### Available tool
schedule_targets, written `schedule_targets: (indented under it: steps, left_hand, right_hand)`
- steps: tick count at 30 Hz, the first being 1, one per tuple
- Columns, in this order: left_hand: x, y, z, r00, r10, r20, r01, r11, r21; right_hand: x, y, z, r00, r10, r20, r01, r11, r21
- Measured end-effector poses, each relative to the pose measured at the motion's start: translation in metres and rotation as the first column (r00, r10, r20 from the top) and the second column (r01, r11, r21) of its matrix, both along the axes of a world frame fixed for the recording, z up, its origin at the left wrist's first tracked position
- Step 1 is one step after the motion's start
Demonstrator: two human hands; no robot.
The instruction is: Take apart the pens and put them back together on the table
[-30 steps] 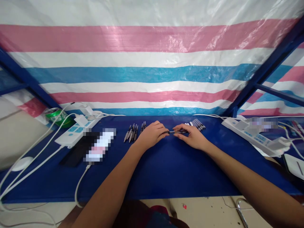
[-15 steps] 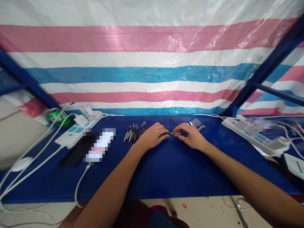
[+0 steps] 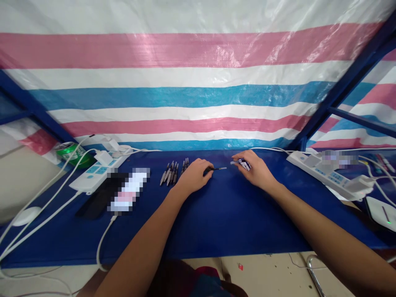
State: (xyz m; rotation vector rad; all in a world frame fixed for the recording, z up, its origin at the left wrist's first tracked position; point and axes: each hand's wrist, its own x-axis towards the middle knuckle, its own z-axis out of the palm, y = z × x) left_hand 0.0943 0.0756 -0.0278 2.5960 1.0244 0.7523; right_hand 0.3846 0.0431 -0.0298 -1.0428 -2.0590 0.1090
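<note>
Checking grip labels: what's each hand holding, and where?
Left hand pinches a dark pen by one end; right hand holds a pale pen part, exact hold unclear.

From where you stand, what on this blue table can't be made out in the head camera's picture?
In the head view:
- Small pale pieces in the right hand: fingers cover them, and they are too small to identify.
- Thin dark rod in the left hand: fingers hide one end.
- Black object: a pixelated patch hides part of it.
- Power strip: a second pixelated patch blurs what lies beyond it.
</note>
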Motion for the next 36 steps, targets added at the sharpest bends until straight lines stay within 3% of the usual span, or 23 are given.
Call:
schedule_targets:
  steps: [4, 7, 10, 13, 17, 23, 33, 36]
  left_hand:
    - [0.001, 0.002, -0.001, 0.974, 0.176, 0.146, -0.161, 0.981, -0.11]
    - [0.001, 0.002, 0.001, 0.934, 0.302, 0.189, -0.269, 0.945, -0.185]
    - [-0.001, 0.003, 0.003, 0.914, 0.393, 0.103, -0.376, 0.913, -0.156]
    - [-0.005, 0.005, 0.004, 0.883, 0.468, -0.034, -0.469, 0.878, -0.098]
    - [-0.01, 0.008, 0.002, 0.824, 0.533, -0.193, -0.55, 0.833, -0.049]
    - [-0.015, 0.011, 0.003, 0.777, 0.559, -0.288, -0.576, 0.817, 0.03]
    - [-0.025, 0.01, 0.006, 0.733, 0.635, -0.243, -0.611, 0.772, 0.175]
    - [-0.028, 0.012, 0.003, 0.738, 0.632, -0.238, -0.617, 0.774, 0.141]
  right_hand:
    - [0.02, 0.01, -0.003, 0.987, -0.128, -0.093, 0.123, 0.991, -0.055]
    - [0.044, 0.023, -0.007, 0.928, -0.333, -0.167, 0.319, 0.942, -0.102]
    - [0.072, 0.035, -0.014, 0.844, -0.512, -0.16, 0.492, 0.858, -0.148]
    - [0.094, 0.043, -0.023, 0.788, -0.612, -0.069, 0.591, 0.783, -0.196]
    - [0.106, 0.051, -0.036, 0.786, -0.616, 0.059, 0.608, 0.752, -0.254]
    - [0.105, 0.058, -0.042, 0.775, -0.607, 0.175, 0.632, 0.734, -0.248]
    - [0.1, 0.057, -0.04, 0.79, -0.559, 0.253, 0.613, 0.743, -0.271]
    - [0.099, 0.056, -0.038, 0.785, -0.554, 0.278, 0.617, 0.736, -0.278]
